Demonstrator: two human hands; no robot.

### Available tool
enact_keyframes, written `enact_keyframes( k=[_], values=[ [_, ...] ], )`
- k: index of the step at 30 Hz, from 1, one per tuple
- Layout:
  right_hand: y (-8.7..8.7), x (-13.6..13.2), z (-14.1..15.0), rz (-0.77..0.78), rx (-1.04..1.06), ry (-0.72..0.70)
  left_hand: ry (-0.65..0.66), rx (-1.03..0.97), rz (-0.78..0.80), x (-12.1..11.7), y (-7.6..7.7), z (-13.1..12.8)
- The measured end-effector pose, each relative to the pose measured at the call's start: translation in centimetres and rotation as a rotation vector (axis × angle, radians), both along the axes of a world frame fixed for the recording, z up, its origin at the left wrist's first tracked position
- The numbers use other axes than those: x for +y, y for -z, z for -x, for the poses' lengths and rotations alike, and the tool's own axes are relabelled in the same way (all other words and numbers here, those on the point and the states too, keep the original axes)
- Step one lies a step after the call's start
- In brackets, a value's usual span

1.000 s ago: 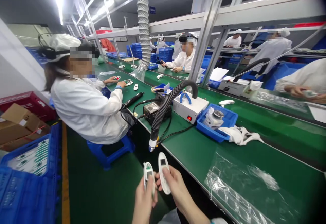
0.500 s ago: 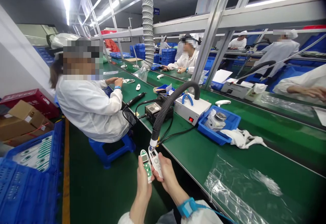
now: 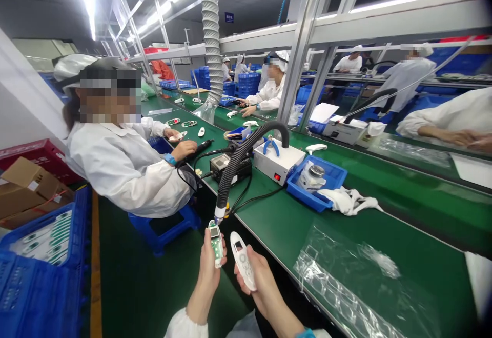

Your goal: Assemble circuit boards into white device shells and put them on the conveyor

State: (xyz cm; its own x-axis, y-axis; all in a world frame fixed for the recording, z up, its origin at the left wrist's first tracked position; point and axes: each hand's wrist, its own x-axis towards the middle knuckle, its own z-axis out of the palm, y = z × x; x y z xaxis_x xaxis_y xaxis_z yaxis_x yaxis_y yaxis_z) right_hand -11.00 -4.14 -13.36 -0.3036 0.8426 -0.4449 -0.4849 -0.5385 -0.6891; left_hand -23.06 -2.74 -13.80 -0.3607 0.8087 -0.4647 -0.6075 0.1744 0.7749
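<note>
My left hand (image 3: 208,271) grips a white device half with a green circuit board (image 3: 216,242) showing, held upright just under the tip of the black corrugated hose nozzle (image 3: 220,215). My right hand (image 3: 261,281) holds a white front cover with buttons and a small window (image 3: 243,260), a little apart from the board, to its right. Both hands hover off the near edge of the green workbench (image 3: 292,230), over the floor.
A co-worker in a white coat (image 3: 123,169) sits at the left on a blue stool. A blue crate (image 3: 42,261) stands at the far left. On the bench are a white box (image 3: 279,159), a blue tray (image 3: 315,181), a white rag (image 3: 348,199) and clear plastic film (image 3: 346,281).
The two parts, pressed together under the nozzle half a second ago, are now held apart. The co-worker's hand moved from the small parts to the black tool on the bench.
</note>
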Motion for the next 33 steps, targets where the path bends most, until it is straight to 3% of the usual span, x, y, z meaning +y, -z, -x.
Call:
enact_keyframes(
  k=[4, 8, 16, 24, 28, 33],
  values=[
    [-0.4, -3.0, -3.9, 0.037, 0.129, 0.038, 0.084, -0.048, 0.028, -2.5, -0.6, -1.9],
    [-1.2, -5.5, -7.1, -0.013, 0.112, 0.036, 0.243, -0.061, 0.033, -5.7, -2.2, -4.4],
    [-2.9, -8.0, -11.4, -0.292, -0.138, 0.011, 0.621, 0.295, -0.161, -7.5, -4.9, -9.9],
    [-2.3, -9.0, -12.7, -0.343, -0.184, 0.109, 0.653, 0.251, -0.199, -7.6, -4.8, -13.1],
    [-1.8, -9.6, -12.7, -0.347, -0.240, 0.221, 0.690, 0.257, -0.174, -7.9, -4.7, -13.7],
    [-2.0, -9.8, -13.0, -0.437, -0.339, 0.240, 0.755, 0.216, -0.130, -8.0, -5.4, -14.1]
  ],
)
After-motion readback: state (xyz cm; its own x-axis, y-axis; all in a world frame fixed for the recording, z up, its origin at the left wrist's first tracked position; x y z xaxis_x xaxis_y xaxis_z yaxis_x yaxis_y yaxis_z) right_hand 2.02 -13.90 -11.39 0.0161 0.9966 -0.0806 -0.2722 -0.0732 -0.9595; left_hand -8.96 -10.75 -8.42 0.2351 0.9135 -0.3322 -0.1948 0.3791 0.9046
